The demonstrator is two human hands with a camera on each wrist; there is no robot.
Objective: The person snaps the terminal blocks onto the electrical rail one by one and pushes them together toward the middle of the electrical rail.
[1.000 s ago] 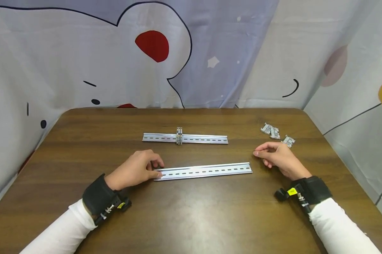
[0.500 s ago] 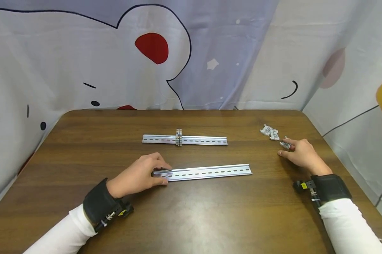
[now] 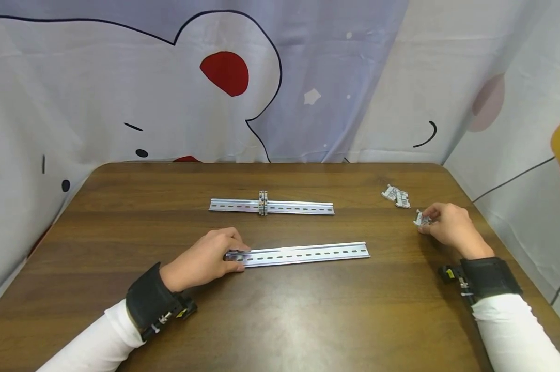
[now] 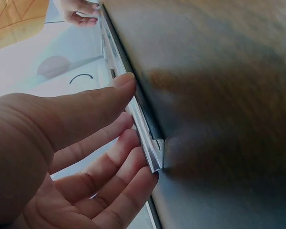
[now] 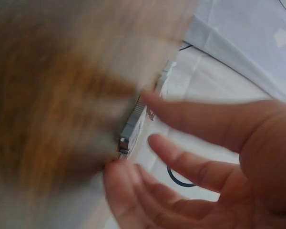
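Observation:
At the left end of the nearer slotted metal DIN rail (image 3: 303, 254), my left hand (image 3: 204, 262) grips it, thumb on the near edge and fingers on the far edge. The left wrist view shows the rail's bent profile (image 4: 155, 155) between thumb and fingers. Over on the right, my right hand (image 3: 454, 230) pinches a small grey terminal block (image 3: 419, 218) low over the table. In the right wrist view the thumb is at one end of this block (image 5: 133, 125) and a fingertip at the other. Part of the block is hidden by the fingers.
Farther back lies a second DIN rail (image 3: 300, 207) with a few terminal blocks (image 3: 263, 203) clipped upright on it. Two loose terminal blocks (image 3: 395, 196) lie at the back right of the wooden table (image 3: 308, 320). A printed curtain (image 3: 168, 93) hangs behind.
My right hand has moved right from beside the rail's end to the nearest loose terminal block and taken hold of it. The block has shifted slightly nearer. My left hand has adjusted its grip on the rail.

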